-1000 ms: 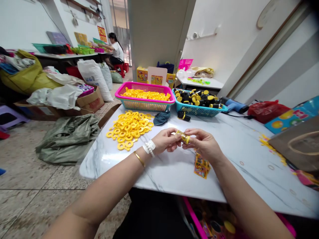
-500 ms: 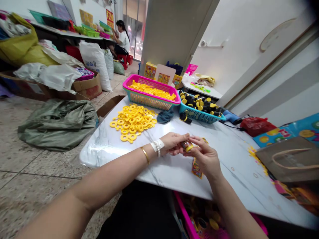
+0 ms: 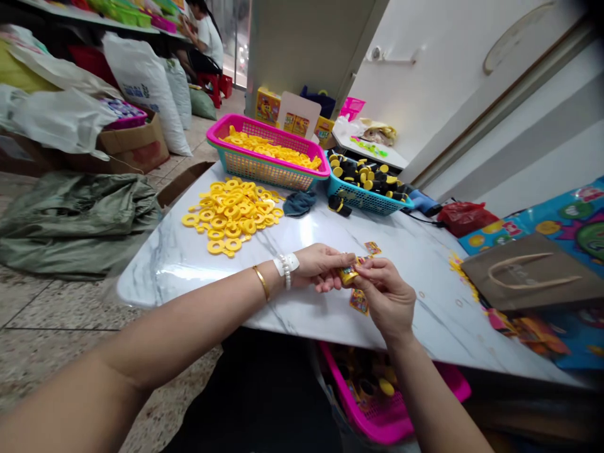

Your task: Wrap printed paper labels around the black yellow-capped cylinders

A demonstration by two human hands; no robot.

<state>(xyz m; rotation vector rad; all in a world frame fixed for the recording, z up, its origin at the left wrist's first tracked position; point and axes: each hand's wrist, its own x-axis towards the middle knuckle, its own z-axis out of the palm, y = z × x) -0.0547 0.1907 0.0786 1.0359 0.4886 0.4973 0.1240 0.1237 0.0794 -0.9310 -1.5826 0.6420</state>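
Note:
Between the fingertips of my left hand (image 3: 323,267) and my right hand (image 3: 389,299) is a small cylinder (image 3: 348,275) with a yellow end and a colorful printed label on its side. Both hands are closed on it, a little above the white marbled table (image 3: 292,308). My fingers cover part of the cylinder. A printed sticker (image 3: 372,248) lies just beyond my right fingers. Another printed sticker (image 3: 358,302) is on the table below the hands, partly hidden by my right hand.
Yellow ring pieces (image 3: 231,214) lie heaped at left. Behind stand a pink basket (image 3: 217,129) of yellow pieces and a blue basket (image 3: 368,201) of black-and-yellow ones. A dark cloth (image 3: 299,203) lies between. Another pink basket (image 3: 377,425) sits under the table; a person (image 3: 207,41) sits far off.
The view has shifted, so the table appears higher and farther left. The cylinder has turned in my fingers and shows its printed label. The sticker beyond my right hand shows more clearly.

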